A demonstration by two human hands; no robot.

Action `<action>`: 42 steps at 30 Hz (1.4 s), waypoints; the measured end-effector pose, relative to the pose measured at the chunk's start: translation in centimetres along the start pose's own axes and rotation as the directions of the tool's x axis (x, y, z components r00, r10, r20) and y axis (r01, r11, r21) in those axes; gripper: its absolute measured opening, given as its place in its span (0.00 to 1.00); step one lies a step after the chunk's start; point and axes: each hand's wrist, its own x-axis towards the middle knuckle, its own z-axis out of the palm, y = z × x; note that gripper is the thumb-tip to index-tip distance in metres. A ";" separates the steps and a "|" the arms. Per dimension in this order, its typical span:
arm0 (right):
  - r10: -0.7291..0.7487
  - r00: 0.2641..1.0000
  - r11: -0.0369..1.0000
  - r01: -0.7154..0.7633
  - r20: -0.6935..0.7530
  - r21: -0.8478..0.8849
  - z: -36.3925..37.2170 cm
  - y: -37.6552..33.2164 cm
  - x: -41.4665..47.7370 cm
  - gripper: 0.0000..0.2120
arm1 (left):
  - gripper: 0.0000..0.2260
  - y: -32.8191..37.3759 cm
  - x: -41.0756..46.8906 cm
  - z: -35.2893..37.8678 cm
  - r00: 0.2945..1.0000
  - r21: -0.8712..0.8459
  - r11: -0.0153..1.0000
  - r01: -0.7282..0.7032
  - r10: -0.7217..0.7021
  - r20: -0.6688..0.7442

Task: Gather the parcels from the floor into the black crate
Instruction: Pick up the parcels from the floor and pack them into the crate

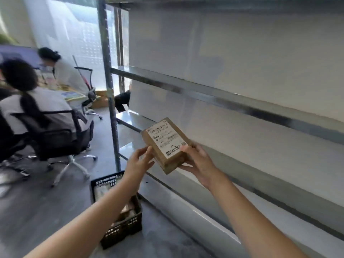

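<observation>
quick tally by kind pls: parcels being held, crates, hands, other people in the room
parcel, held: 1
black crate: 1 (contents too blurred to count)
hands: 2, left hand and right hand, both on the parcel
other people: 2, near person seated, far person by the desk
total: 6

We had clear air before the steel rack, where our left hand and right hand held the cardboard parcel. Wide bays gaped between its shelves; the upright post barred the left end. The black crate stood open-topped beside the rack, occupied office chairs crowding the floor beyond.
</observation>
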 end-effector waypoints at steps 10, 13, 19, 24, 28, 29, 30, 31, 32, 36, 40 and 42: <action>0.143 0.958 0.981 -0.104 0.250 -0.163 22.9 9.7 11.0 0.24 | 0.13 0.8 5.8 -24.3 0.976 -0.032 0.995 0.090 -0.095 -0.194; 0.166 0.945 0.975 -0.113 0.283 -0.193 26.2 11.4 12.5 0.21 | 0.11 0.5 7.1 -27.5 0.964 0.004 0.996 0.094 -0.091 -0.250; 0.245 0.927 0.951 -0.174 0.284 -0.255 29.3 15.9 17.6 0.27 | 0.12 -2.2 9.9 -30.5 0.940 0.054 0.993 0.101 -0.077 -0.334; 0.335 0.900 0.916 -0.241 0.279 -0.321 30.2 20.1 22.7 0.27 | 0.16 -5.6 13.7 -31.8 0.929 0.095 0.979 0.179 -0.136 -0.343; 0.407 0.877 0.886 -0.311 0.255 -0.344 29.8 24.2 28.4 0.23 | 0.21 -9.9 18.4 -32.6 0.879 0.073 0.945 0.319 -0.267 -0.395; 0.425 0.870 0.875 -0.326 0.248 -0.357 29.6 25.3 29.9 0.22 | 0.21 -11.2 19.7 -32.6 0.863 0.062 0.934 0.351 -0.297 -0.409; 0.451 0.860 0.860 -0.349 0.236 -0.372 29.3 26.5 31.4 0.22 | 0.20 -12.2 21.1 -32.5 0.849 0.057 0.923 0.380 -0.323 -0.419; 0.477 0.849 0.845 -0.374 0.225 -0.382 29.0 27.5 32.8 0.23 | 0.19 -13.5 22.5 -32.5 0.835 0.051 0.912 0.407 -0.349 -0.424; 0.506 0.836 0.827 -0.401 0.213 -0.394 28.5 28.9 34.2 0.24 | 0.19 -14.9 23.9 -32.5 0.822 0.048 0.898 0.437 -0.376 -0.427; 0.598 0.783 0.767 -0.499 0.168 -0.404 26.6 34.1 38.8 0.23 | 0.12 -21.2 28.2 -32.8 0.740 0.053 0.812 0.582 -0.501 -0.450; 0.714 0.687 0.655 -0.587 0.136 -0.475 25.3 40.2 41.8 0.22 | 0.15 -28.2 30.8 -33.7 0.655 0.080 0.712 0.698 -0.588 -0.475; 0.747 0.658 0.613 -0.622 0.099 -0.487 24.7 43.8 43.4 0.26 | 0.17 -32.0 31.9 -34.7 0.626 0.120 0.665 0.737 -0.605 -0.492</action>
